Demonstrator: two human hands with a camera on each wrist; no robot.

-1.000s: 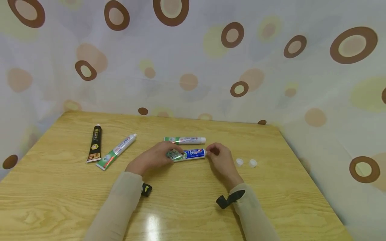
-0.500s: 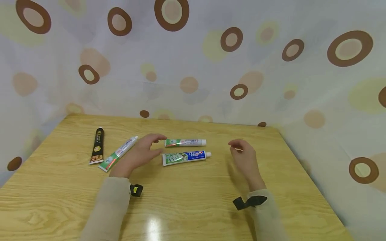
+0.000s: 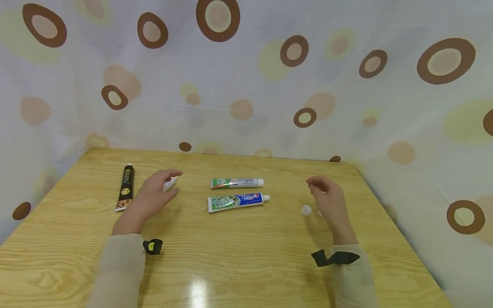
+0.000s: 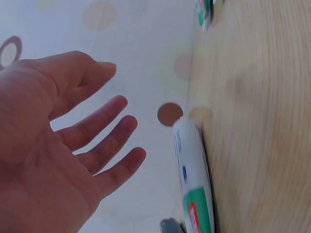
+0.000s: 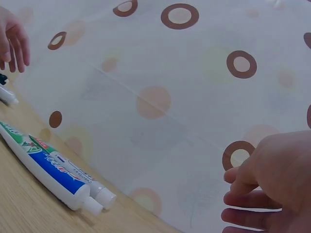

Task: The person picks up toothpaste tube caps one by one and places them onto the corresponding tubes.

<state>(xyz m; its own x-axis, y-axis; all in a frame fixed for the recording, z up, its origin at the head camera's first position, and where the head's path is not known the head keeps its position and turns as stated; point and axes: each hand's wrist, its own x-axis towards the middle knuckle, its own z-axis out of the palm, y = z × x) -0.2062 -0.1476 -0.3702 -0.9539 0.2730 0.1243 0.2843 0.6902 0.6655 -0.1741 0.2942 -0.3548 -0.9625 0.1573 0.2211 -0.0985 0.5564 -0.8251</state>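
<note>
My left hand (image 3: pixel 148 197) hovers over a green-and-white toothpaste tube (image 3: pixel 169 184), hiding most of it; in the left wrist view its fingers are spread and hold nothing beside that tube (image 4: pixel 192 170). Above the right part of the table is my right hand (image 3: pixel 329 203), its fingers loosely bent with nothing visible between them. Close by lies a white cap (image 3: pixel 306 210), and a second cap (image 3: pixel 320 213) is mostly hidden behind the hand. Between the hands lie a blue-and-green toothpaste tube (image 3: pixel 239 202) and, behind it, another green-and-white toothpaste tube (image 3: pixel 236 183).
A black toothpaste tube (image 3: pixel 125 186) lies at the left, partly covered by my left forearm. The wooden table (image 3: pixel 231 256) ends at the back against a cloth (image 3: pixel 246 85) with a circle pattern.
My right hand has let go of the blue-and-green tube's end and moved right, over the caps. My left hand has left that tube and moved left, over the green-and-white tube.
</note>
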